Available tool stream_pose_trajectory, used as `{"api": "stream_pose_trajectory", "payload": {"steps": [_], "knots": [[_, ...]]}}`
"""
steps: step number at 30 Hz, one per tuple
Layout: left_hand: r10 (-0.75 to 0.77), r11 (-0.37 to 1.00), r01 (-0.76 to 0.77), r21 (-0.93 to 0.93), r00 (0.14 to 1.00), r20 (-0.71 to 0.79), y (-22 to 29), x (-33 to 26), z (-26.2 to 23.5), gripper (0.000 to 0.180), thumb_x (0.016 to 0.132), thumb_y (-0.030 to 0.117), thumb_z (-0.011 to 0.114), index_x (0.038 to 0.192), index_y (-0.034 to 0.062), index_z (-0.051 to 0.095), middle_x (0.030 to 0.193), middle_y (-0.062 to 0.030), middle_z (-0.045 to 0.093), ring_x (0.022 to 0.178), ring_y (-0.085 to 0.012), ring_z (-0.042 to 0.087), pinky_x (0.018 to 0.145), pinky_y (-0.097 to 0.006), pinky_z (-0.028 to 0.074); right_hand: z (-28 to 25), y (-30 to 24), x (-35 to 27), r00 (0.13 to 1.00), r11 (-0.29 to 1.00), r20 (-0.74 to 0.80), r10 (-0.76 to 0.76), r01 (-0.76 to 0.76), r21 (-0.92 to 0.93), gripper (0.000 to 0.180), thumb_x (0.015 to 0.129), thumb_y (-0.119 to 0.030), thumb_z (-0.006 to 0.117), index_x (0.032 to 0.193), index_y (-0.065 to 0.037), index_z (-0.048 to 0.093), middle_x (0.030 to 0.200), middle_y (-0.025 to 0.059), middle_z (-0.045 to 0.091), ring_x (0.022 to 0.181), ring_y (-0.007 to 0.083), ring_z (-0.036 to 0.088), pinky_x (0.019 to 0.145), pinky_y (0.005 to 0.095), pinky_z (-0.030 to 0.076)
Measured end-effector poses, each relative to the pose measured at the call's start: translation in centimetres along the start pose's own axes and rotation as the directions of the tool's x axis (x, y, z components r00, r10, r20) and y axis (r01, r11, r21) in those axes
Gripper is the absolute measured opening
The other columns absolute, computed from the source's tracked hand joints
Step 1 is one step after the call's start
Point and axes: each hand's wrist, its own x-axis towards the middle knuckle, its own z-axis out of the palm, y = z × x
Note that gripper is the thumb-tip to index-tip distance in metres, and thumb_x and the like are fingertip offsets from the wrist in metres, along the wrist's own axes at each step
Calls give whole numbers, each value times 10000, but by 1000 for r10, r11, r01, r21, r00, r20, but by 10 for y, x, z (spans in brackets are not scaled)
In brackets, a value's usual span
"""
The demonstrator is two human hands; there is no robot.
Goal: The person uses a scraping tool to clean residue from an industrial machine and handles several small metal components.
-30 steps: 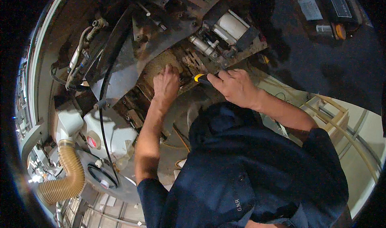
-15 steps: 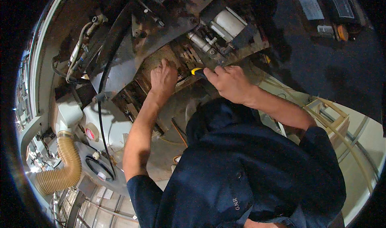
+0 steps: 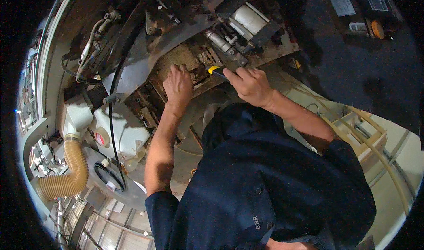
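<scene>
My right hand (image 3: pixel 252 86) is closed round the black handle of a hand tool with a yellow band (image 3: pixel 215 70). The tool points left toward the slotted metal parts (image 3: pixel 207 56) of a machine, and its tip is hard to make out against them. My left hand (image 3: pixel 178 84) lies palm down at the near edge of a brown, grainy-looking recess (image 3: pixel 179 58) in the machine. Its fingers reach forward, a little bent and slightly apart, and seem to touch the surface. No object shows in that hand, though its palm side is hidden.
Beyond my hands are a white cylinder (image 3: pixel 251 22) and a smaller metal cylinder (image 3: pixel 219 41). A sloping metal plate (image 3: pixel 128 78), a black hose (image 3: pixel 111 122), a white tank (image 3: pixel 119 131) and a ribbed tan duct (image 3: pixel 75 161) are on the left. A wooden crate (image 3: pixel 371 139) stands right.
The view has shifted slightly. My left fingers have drawn in a little, the raised one no longer sticking out. The tool in my right hand has moved slightly left, toward the slotted parts.
</scene>
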Motion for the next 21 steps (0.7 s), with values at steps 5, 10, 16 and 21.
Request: {"api": "stream_pose_trajectory", "payload": {"steps": [5, 10, 16, 21], "knots": [[-102, 949, -4, -314, 942, -320, 14, -27, -55, 381, 812, 30, 600, 1186, 65, 534, 1049, -194, 545, 856, -382, 600, 652, -422, 517, -1, 6, 6, 993, 998, -106, 53, -56, -21, 390, 759, -116, 661, 1145, -71, 631, 729, 50, 516, 589, 198, 558, 498, 317, 438], [-403, 495, 80, -865, 903, -147, 24, -102, -70, 178, 897, 131, 622, 957, -33, 661, 743, -112, 645, 677, -139, 587, 622, -288, 475, -32, -15, -7, 991, 991, 63, 114, -118, 61, 398, 778, -159, 686, 1161, -73, 619, 749, 63, 533, 604, 223, 577, 515, 338, 460], [39, -423, 555, -716, 801, 597, 72, -97, -29, 406, 963, 393, 507, 1002, 5, 617, 831, -51, 627, 708, -156, 592, 642, -298, 486, -47, -30, -7, 981, 993, 170, 88, -99, 60, 353, 827, -208, 657, 1145, -66, 603, 717, 86, 546, 567, 255, 593, 511, 371, 481], [289, -814, 482, -324, 820, 494, 90, -61, 14, 458, 980, 451, 431, 1146, 35, 524, 1048, -70, 581, 975, -218, 565, 873, -419, 466, -54, -39, 22, 947, 994, 300, 113, -110, -25, 317, 853, -242, 628, 1109, -59, 593, 714, 119, 602, 573, 299, 622, 528, 404, 505]]}}
